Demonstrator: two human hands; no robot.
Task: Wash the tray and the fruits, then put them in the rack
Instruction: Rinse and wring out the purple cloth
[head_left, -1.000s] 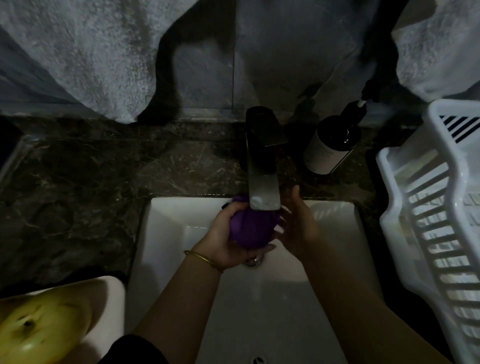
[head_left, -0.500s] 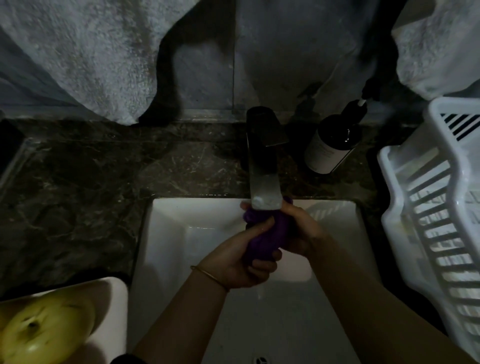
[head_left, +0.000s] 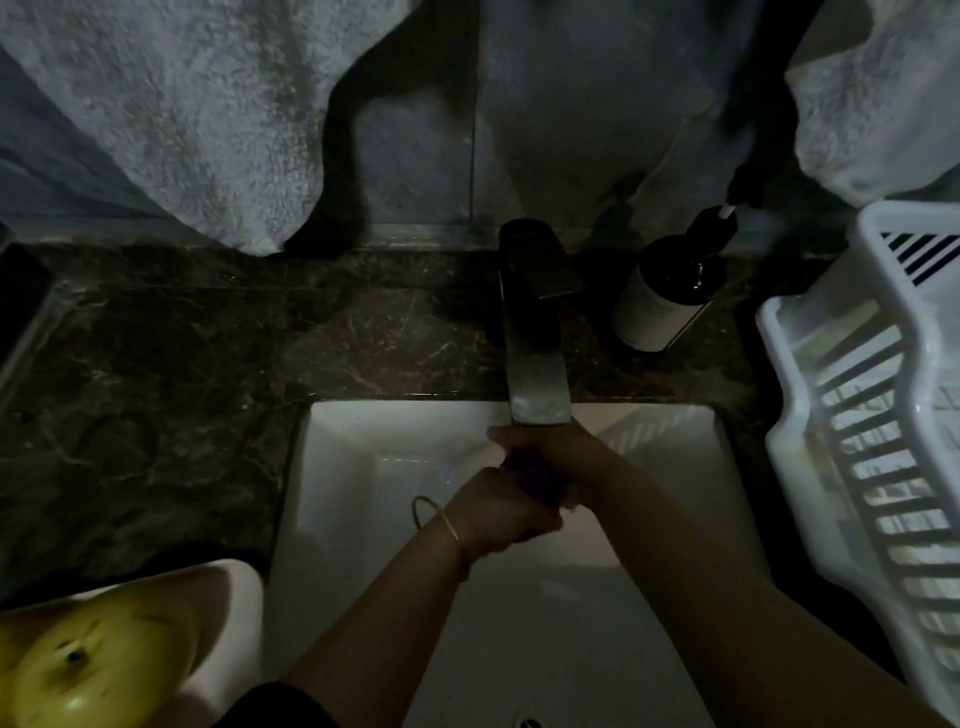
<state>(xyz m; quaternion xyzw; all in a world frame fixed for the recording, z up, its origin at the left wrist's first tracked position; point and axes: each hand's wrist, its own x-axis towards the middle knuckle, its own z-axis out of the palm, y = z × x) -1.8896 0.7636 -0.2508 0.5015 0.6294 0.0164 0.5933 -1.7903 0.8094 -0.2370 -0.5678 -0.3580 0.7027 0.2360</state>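
purple fruit (head_left: 534, 474) more hidden between left hand (head_left: 496, 514) and right hand (head_left: 563, 451).

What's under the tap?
Two hands over the white sink: the left hand and right hand grip a purple fruit between them. Their fingers cover most of it, so its shape is hidden. Running water is too dim to tell.

1. Centre frame, I see the left hand (head_left: 493, 512) and right hand (head_left: 563, 451) gripping a purple fruit (head_left: 535, 475) under the faucet (head_left: 535, 379), over the sink (head_left: 358, 467).
2. Lower left, a yellow fruit (head_left: 93, 665) lies on the tray (head_left: 234, 608).
3. The rack (head_left: 800, 467) stands at the right edge.
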